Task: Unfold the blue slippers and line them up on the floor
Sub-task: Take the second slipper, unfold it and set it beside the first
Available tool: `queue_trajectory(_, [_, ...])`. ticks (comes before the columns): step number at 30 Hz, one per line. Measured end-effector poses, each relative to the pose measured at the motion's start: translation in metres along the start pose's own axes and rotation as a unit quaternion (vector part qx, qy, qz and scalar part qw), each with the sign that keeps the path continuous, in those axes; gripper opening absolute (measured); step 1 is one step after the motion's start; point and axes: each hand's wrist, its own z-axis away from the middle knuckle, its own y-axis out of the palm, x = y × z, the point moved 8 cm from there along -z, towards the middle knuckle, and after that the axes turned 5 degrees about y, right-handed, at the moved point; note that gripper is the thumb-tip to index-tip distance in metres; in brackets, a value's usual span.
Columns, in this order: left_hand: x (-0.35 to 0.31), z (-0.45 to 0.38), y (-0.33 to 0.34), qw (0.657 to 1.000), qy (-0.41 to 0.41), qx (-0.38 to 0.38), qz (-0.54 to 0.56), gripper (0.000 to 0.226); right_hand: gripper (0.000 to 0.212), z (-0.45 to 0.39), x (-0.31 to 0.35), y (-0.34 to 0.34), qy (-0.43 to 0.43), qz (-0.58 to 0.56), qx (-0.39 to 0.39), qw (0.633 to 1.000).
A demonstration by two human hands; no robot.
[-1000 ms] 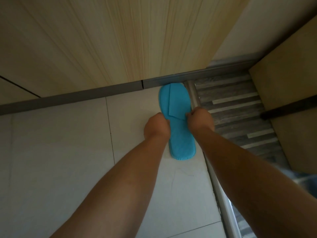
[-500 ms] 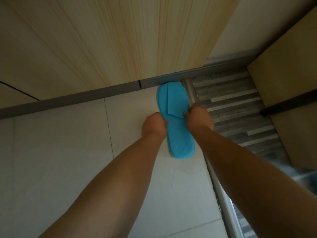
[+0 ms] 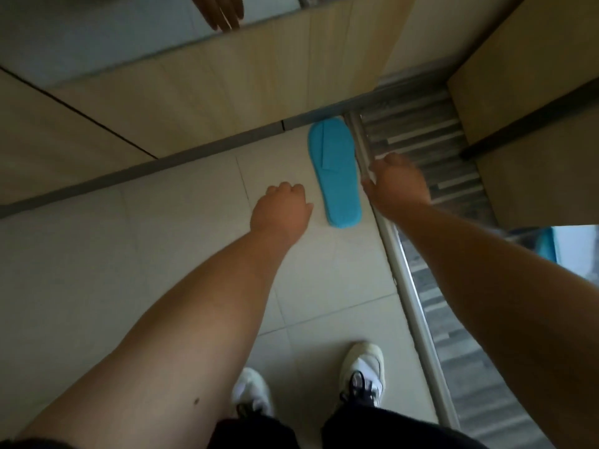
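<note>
Lying flat on the pale tiled floor (image 3: 181, 228), one blue slipper (image 3: 335, 170) is sitting with its toe touching the grey baseboard (image 3: 194, 150) and its heel pointing back toward the person's white sneakers (image 3: 363, 367). Its long axis is running from the baseboard toward the sneakers, roughly parallel to the metal door track (image 3: 411, 296) just beside it on the right. The strap is lying flat on the toe half, so it is looking not fully opened; judging so only from the flat fold.

Left hand (image 3: 280, 212) is hovering beside the slipper's heel half on its left, apart from it, fingers curled loosely inward and holding nothing. Right hand (image 3: 397, 183) is hovering on the other side, over the track, just beside the slipper's edge; fingers are partly bent and blurred, nothing seen pinched, contact with the slipper cannot be told. Right hand is looking the nearer of the two.

Compared with half a second ago: both hands were pressed against the slipper's midsection at the strap edge; now both are pulling back and apart, and the camera is rising so the sneakers are showing. Slipper is staying put by the baseboard.

Second slipper is not visible on the floor, so lining up is likely not done.
</note>
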Motion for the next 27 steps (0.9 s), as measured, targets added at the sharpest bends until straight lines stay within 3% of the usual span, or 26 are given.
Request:
queue_trajectory(3, [-0.026,0.046,-0.062,0.994,0.075,-0.005,-0.084,0.052,0.055,0.059,0.017,-0.056,-0.036,0.049,0.006,0.998])
queue_trajectory(6, [-0.052,0.082,-0.124,0.987,0.102,-0.012,-0.128,0.063,0.066,0.111,0.031,-0.113,-0.044,0.071,0.003,0.997])
queue_trajectory(12, [-0.105,0.133,-0.208,0.966,0.184,-0.032,-0.181,0.065,0.068,0.183,0.039,-0.197,-0.011,0.073,0.0,0.997])
queue_trajectory(19, [-0.153,0.154,-0.25,0.951,0.236,-0.056,-0.192,0.062,0.068,0.22,0.017,-0.25,0.068,0.033,-0.027,0.997])
queue_trajectory(27, [-0.215,0.148,-0.251,0.936,0.28,-0.078,-0.196,0.059,0.066,0.241,-0.038,-0.271,0.121,0.021,-0.072,0.99])
